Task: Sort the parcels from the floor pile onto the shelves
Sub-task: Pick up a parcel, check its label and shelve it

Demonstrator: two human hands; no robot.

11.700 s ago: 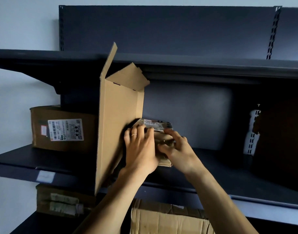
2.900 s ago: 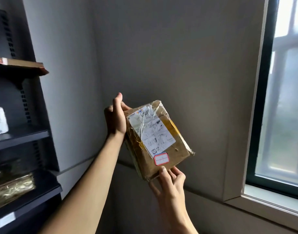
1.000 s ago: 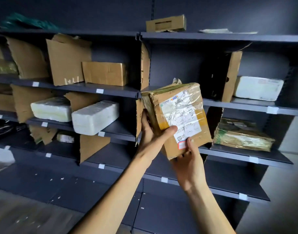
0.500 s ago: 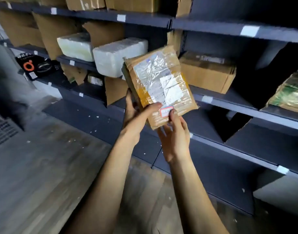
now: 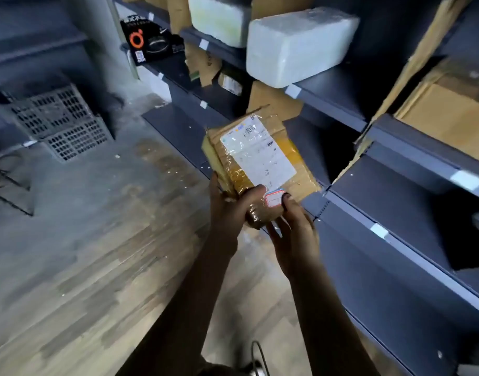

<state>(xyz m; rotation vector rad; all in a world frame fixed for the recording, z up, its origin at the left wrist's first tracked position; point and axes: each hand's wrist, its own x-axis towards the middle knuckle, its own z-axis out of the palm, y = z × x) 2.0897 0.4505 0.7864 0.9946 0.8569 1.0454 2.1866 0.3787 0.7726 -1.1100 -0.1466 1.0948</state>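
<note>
A flat brown parcel (image 5: 260,161), wrapped in clear tape with a white label and a small red-edged sticker, is held tilted in front of the low dark shelves (image 5: 390,229). My left hand (image 5: 230,210) grips its near left corner with the thumb on top. My right hand (image 5: 292,232) holds the near edge from below, its thumb beside the sticker. The parcel hangs in the air just outside the shelf front, touching no shelf.
White wrapped blocks (image 5: 295,44) and cardboard boxes (image 5: 447,104) fill the upper shelves. A black printed box (image 5: 151,42) stands at the far shelf end. A grey perforated crate (image 5: 59,118) sits on the wooden floor (image 5: 97,240) to the left.
The view has tipped down toward the floor and low shelves. The parcel, held by both hands throughout, has come lower and closer to the bottom shelves.
</note>
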